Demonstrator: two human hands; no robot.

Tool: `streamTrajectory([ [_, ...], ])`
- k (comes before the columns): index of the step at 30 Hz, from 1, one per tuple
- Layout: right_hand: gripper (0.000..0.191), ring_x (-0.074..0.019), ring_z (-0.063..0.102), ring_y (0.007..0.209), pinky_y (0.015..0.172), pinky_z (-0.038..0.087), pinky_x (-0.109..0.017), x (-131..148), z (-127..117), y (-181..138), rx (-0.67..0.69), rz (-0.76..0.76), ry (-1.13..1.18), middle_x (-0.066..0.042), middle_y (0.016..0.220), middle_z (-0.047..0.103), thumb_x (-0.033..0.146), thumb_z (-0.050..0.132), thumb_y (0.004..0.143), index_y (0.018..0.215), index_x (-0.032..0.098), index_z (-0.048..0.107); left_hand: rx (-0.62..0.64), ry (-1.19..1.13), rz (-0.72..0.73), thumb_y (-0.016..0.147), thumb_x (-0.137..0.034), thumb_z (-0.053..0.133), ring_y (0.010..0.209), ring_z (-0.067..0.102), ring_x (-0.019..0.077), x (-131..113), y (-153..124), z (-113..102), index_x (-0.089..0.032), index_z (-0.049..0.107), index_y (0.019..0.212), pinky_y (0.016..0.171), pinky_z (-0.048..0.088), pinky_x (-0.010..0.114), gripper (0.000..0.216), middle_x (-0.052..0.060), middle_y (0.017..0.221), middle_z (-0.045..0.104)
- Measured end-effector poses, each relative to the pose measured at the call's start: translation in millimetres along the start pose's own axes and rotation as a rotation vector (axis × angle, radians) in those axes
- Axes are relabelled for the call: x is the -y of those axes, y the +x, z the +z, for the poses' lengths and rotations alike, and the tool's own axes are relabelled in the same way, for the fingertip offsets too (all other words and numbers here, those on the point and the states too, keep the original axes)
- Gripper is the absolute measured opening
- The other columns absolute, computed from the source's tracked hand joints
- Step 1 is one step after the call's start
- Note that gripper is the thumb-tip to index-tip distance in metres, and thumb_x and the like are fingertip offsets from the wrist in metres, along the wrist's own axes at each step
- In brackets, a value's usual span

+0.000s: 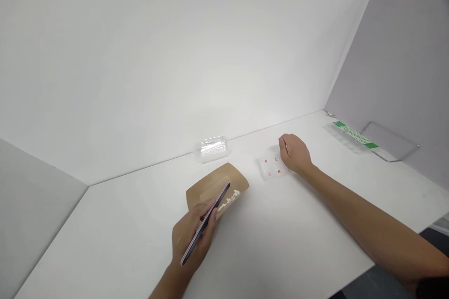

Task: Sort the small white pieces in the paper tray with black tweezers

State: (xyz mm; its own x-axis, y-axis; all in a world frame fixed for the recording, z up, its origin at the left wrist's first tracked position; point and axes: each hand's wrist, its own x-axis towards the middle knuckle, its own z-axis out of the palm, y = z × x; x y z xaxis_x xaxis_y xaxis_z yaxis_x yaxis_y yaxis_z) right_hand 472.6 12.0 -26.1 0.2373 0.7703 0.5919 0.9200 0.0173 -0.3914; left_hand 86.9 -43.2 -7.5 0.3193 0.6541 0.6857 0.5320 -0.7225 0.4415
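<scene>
My left hand [194,233] is closed around a slim, dark, stick-like tool [205,223] with a pale edge. The tool's tip lies over a brown paper tray [203,192], and the hand overlaps the tray's near side. Small white bits [229,198] lie along the tray's right side. To the right is a clear plastic case [271,168] marked with red numbers; 0, 1, 5 and 6 can be read. My right hand [295,152] is closed at its right end and covers part of it. What those fingers hold, if anything, is hidden.
Behind the tray, a clear plastic box [213,148] stands near the back wall. A clear packet with a green strip [356,134] and a bent metal wire frame [409,153] lie at the right, by the grey partition [403,65]. The white table [266,243] ends at front right.
</scene>
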Motion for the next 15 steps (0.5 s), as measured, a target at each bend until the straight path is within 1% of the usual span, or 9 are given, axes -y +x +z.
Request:
streamTrajectory([
  [2,0.032,-0.0229,0.049,0.071,0.064,0.034,-0.036,1,0,-1,-0.069,-0.041,-0.026,-0.005,0.071,0.053,0.035,0.03,0.107,0.081,0.024,0.044,0.006,-0.003,0.014,0.096,-0.023,0.064,0.086,0.076,0.0164,0,0,0,-0.025,0.069,0.116,0.073,0.06,0.025,0.021,0.003,0.102,0.079],
  [5,0.03,-0.0219,0.052,0.072,0.065,0.036,-0.035,1,2,-2,-0.127,-0.111,-0.028,-0.005,0.071,0.057,0.03,0.034,0.106,0.082,0.023,0.05,0.009,-0.001,0.02,0.097,-0.023,0.064,0.088,0.076,0.0169,0,0,-1,-0.025,0.069,0.116,0.073,0.06,0.025,0.02,0.004,0.103,0.079],
  [10,0.024,-0.0197,0.057,0.072,0.066,0.037,-0.034,-4,9,-5,-0.243,-0.253,-0.029,-0.003,0.071,0.063,0.022,0.042,0.102,0.084,0.021,0.059,0.012,-0.012,0.026,0.097,-0.024,0.063,0.081,0.076,0.0152,-2,2,-2,-0.026,0.069,0.116,0.067,0.059,0.023,0.02,0.002,0.1,0.079],
  [13,0.022,-0.0188,0.057,0.071,0.065,0.035,-0.033,-4,10,-6,-0.256,-0.338,-0.069,-0.003,0.071,0.064,0.021,0.045,0.099,0.083,0.021,0.06,0.006,-0.012,0.033,0.096,-0.023,0.064,0.083,0.076,0.0156,-1,2,-2,-0.026,0.069,0.117,0.069,0.058,0.024,0.021,0.001,0.102,0.079],
  [15,0.022,-0.0185,0.055,0.07,0.064,0.035,-0.034,-4,6,-5,-0.223,-0.385,-0.079,-0.003,0.07,0.063,0.021,0.045,0.099,0.082,0.021,0.059,0.008,-0.012,0.027,0.096,-0.024,0.064,0.084,0.076,0.016,-1,1,-1,-0.026,0.069,0.116,0.07,0.059,0.024,0.02,0.001,0.103,0.078],
])
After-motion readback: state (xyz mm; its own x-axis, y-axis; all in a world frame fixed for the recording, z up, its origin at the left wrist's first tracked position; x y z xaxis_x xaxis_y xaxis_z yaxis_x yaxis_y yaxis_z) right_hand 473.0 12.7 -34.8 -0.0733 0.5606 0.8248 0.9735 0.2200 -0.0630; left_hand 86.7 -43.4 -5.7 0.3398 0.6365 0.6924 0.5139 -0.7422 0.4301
